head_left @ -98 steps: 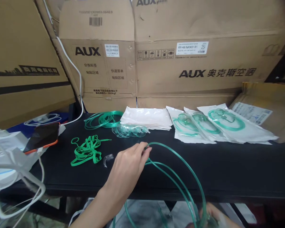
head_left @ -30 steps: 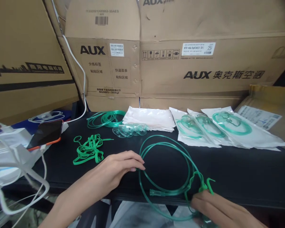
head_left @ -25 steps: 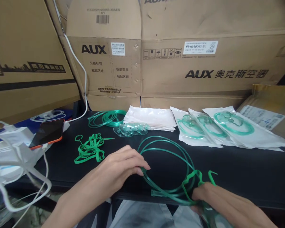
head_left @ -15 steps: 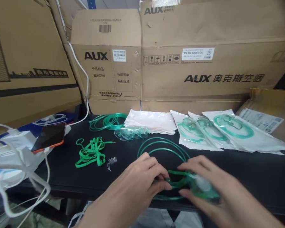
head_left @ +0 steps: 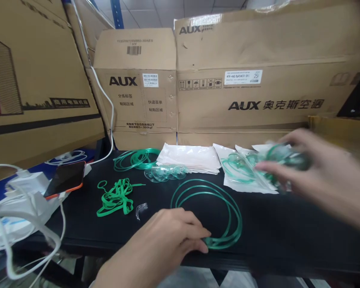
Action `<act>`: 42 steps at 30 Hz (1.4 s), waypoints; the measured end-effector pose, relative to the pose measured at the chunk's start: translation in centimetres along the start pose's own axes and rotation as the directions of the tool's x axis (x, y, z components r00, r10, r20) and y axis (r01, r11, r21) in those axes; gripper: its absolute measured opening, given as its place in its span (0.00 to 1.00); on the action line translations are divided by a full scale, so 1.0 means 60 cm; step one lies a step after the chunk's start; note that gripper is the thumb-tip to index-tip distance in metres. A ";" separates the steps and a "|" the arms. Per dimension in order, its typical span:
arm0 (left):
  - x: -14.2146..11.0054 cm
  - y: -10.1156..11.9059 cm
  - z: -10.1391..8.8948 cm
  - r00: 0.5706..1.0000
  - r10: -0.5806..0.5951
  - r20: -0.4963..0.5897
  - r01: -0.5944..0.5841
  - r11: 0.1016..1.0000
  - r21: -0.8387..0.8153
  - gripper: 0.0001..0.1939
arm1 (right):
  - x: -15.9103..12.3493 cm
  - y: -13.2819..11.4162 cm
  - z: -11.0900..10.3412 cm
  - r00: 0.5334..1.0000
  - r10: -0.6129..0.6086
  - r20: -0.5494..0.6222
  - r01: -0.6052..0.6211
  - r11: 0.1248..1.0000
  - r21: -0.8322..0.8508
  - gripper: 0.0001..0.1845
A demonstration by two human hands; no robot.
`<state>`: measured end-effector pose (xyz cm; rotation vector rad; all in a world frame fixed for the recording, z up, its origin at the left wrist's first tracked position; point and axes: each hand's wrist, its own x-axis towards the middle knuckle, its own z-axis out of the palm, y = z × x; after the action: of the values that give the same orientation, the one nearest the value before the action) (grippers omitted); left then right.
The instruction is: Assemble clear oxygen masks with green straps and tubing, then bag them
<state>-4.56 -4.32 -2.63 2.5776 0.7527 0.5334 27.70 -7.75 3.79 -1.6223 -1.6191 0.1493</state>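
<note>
In the head view my left hand pinches the end of a coiled green tube, which lies in loops on the black table. Over on the right my raised right hand, blurred by motion, grips a clear green oxygen mask. Behind that hand lie white packets with masks and tubing inside, partly hidden by it. Left of the loops are a pile of green elastic straps and some small thin metal strips.
At the back stand a row of clear mask shells, more coiled tubing and a stack of white pouches. A phone, chargers and white cables crowd the left. Large cardboard boxes wall off the rear.
My right hand has lifted the mask away from the tube loops, up and right to the packets. My left hand stays at the tube end. The view has tilted up slightly.
</note>
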 end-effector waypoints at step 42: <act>0.093 -0.019 -0.047 0.982 0.017 -0.186 -0.051 0.983 -0.176 0.12 | 0.001 -0.038 0.081 0.842 -0.060 0.536 -0.052 0.980 0.192 0.24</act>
<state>-2.00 0.50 0.57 2.4001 0.6857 0.8207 23.00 -5.85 2.00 -1.4940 -1.9470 0.8100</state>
